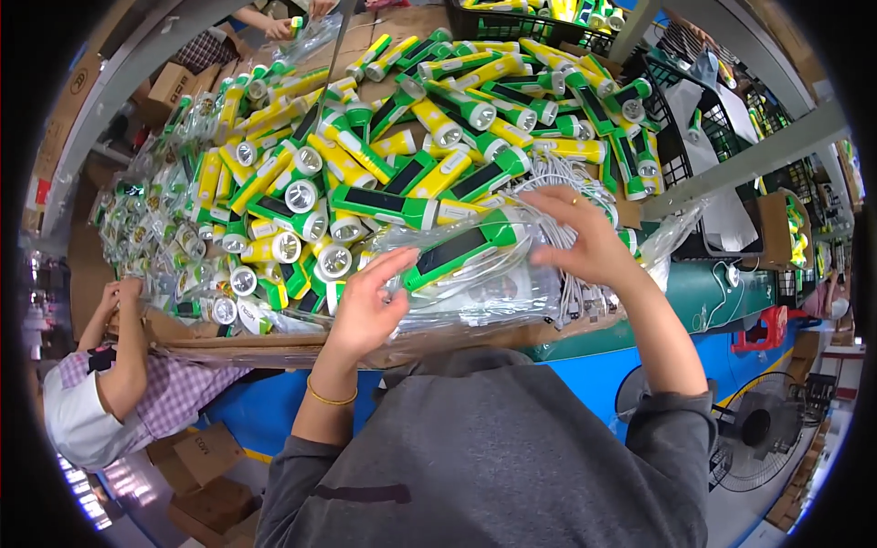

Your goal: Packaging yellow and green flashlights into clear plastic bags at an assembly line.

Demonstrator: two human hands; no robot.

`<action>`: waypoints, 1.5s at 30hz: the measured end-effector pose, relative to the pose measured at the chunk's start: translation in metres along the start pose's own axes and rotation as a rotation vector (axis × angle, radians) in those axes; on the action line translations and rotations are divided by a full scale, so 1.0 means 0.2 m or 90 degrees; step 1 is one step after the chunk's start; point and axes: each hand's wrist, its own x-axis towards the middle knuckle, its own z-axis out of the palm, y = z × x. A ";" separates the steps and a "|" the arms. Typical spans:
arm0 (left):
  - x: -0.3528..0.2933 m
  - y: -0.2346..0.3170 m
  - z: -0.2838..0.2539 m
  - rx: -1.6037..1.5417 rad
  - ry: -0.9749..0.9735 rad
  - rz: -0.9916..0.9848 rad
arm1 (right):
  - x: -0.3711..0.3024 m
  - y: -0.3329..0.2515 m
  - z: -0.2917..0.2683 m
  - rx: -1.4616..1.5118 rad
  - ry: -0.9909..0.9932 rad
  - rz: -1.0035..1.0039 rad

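My left hand (367, 306) grips the near end of a clear plastic bag (475, 283) that holds a green and yellow flashlight (461, 248). My right hand (577, 239) holds the far end of the same bag, fingers curled over the flashlight's head. The bag lies on a stack of more clear bags just in front of me. A bundle of white cables (566, 183) lies under and behind my right hand.
A big heap of green and yellow flashlights (393, 137) covers the table, with bagged ones (155, 219) at the left. A person in a checked shirt (128, 384) works at the left. Black crates (521, 23) stand behind; a fan (758, 429) and cardboard boxes (206, 475) are on the floor.
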 end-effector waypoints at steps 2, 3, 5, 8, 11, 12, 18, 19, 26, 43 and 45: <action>0.02 0.00 -0.03 -0.019 -0.009 -0.006 | -0.06 0.09 0.07 -0.022 0.003 0.032; 0.02 -0.01 -0.06 -0.016 -0.002 -0.012 | -0.09 0.16 0.11 0.097 -0.020 0.120; 0.04 -0.01 -0.10 0.129 0.085 0.001 | -0.11 0.24 0.19 0.382 0.056 0.229; 0.09 0.07 0.00 0.547 0.427 0.266 | -0.14 0.10 0.28 0.402 0.145 0.236; 0.07 0.24 0.29 0.317 0.290 0.381 | -0.12 -0.15 0.32 0.128 0.163 0.055; 0.09 0.22 0.35 0.291 0.250 0.427 | -0.13 -0.19 0.33 0.029 0.202 -0.006; 0.12 0.19 0.37 0.400 0.319 0.438 | -0.26 -0.19 0.34 0.308 0.317 0.159; 0.12 0.14 0.31 0.413 0.343 0.406 | -0.29 -0.15 0.29 0.302 0.357 0.178; 0.00 -0.14 -0.25 0.089 0.543 0.160 | -0.20 -0.16 0.23 0.402 0.246 0.272; -0.06 -0.04 0.28 0.281 -0.032 0.304 | -0.27 -0.10 0.44 -0.125 -0.147 -0.105; -0.02 -0.06 0.25 0.199 -0.031 0.320 | -0.23 -0.10 0.45 -0.140 -0.147 -0.060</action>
